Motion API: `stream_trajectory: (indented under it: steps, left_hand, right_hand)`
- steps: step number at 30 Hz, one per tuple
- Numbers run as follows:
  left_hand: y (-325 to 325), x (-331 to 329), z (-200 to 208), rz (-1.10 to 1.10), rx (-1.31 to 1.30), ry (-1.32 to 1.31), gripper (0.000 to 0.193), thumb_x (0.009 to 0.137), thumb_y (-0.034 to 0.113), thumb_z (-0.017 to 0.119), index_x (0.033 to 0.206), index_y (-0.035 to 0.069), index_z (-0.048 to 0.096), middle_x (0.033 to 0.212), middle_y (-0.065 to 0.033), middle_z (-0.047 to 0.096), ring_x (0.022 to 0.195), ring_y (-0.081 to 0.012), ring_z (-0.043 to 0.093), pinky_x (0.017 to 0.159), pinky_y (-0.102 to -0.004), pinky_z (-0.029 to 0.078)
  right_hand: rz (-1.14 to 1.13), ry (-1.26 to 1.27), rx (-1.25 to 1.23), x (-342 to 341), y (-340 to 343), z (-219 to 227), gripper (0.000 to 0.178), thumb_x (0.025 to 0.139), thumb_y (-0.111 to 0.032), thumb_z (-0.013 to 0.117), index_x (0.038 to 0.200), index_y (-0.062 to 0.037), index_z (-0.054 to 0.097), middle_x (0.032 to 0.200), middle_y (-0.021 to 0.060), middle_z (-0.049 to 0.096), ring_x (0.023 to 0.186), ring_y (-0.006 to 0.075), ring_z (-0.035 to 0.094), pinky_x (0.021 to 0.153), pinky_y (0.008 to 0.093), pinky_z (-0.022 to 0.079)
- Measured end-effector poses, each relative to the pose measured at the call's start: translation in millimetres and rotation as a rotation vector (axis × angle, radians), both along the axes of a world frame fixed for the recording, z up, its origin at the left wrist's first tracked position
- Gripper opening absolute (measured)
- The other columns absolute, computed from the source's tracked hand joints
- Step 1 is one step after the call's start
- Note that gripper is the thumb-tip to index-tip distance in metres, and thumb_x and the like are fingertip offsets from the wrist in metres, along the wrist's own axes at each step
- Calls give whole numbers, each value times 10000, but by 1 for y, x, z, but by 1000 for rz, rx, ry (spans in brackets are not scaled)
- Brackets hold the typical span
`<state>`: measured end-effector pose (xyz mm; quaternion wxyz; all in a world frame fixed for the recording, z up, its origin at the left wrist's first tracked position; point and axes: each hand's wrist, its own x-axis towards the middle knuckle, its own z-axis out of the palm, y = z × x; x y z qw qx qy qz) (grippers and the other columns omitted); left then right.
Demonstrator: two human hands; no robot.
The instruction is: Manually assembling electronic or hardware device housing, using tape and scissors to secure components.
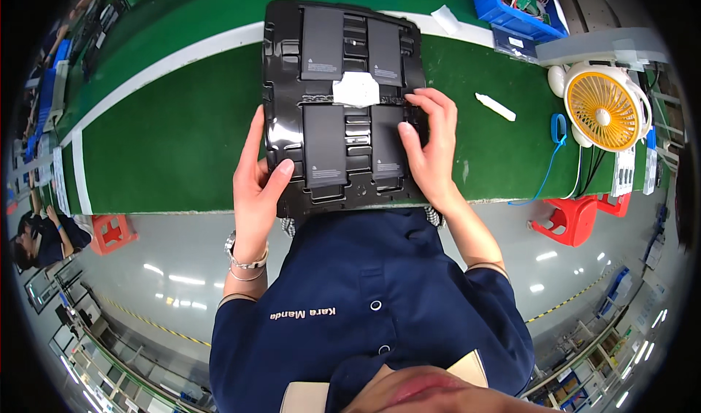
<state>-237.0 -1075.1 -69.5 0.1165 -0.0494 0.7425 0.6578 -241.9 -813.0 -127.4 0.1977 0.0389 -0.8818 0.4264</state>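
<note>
The tray (pixel 285 84) points lengthwise away; left hand (pixel 253 190) pinches its left edge, right hand (pixel 434 154) lies spread on its right.

Bare, ungloved left hand (pixel 252 190): index finger long and nearly straight, pointing away from body, thumb angled inward, apart from index; other fingers mostly hidden, grip unclear. Left wrist (pixel 249 254) roughly in line with bare left forearm (pixel 245 283), near upright. Bare, ungloved right hand (pixel 436 150): fingers bent, tips turned inward, thumb spread from index. Bare right forearm (pixel 475 234) slants up and inward.
</note>
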Motion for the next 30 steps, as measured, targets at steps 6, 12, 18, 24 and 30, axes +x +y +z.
stream_trajectory:
  steps: [6,12,18,24,30]
  left_hand:
    - [3,-68,4,5,357,83,626,918,-16,559,1501,8,332,1340,-94,574,1072,-100,599,928,-235,474]
    - [3,-211,-18,-75,420,224,536,928,122,620,1420,7,440,1302,-104,591,1155,-169,587,996,-310,461]
    - [12,-285,-34,31,347,282,358,949,192,575,1196,-66,603,998,-163,675,919,-197,646,840,-312,502]
    - [-3,-258,-35,219,-1033,1085,424,888,243,681,1213,-10,584,1119,-181,608,985,-377,563,888,-411,469]
    - [7,-135,-30,-542,-872,947,319,756,242,780,980,110,595,846,-36,574,889,-255,573,826,-362,449]
  right_hand:
    - [-235,286,-194,9,38,19,276,881,-60,570,1149,7,572,1180,159,560,1141,301,513,1013,404,385]
    - [-241,79,372,6,79,21,336,845,-55,674,1168,-37,584,1139,135,571,1108,338,512,940,420,425]
    - [-260,-111,688,2,113,-10,431,818,-98,714,1220,-46,569,1163,117,568,1093,328,528,918,439,433]
    - [-290,-162,584,2,116,-16,214,840,-63,686,1023,-38,578,986,106,576,922,311,544,812,422,452]
    - [-336,-168,210,4,108,-18,124,928,-76,627,978,-21,528,792,86,576,681,208,565,626,340,458]
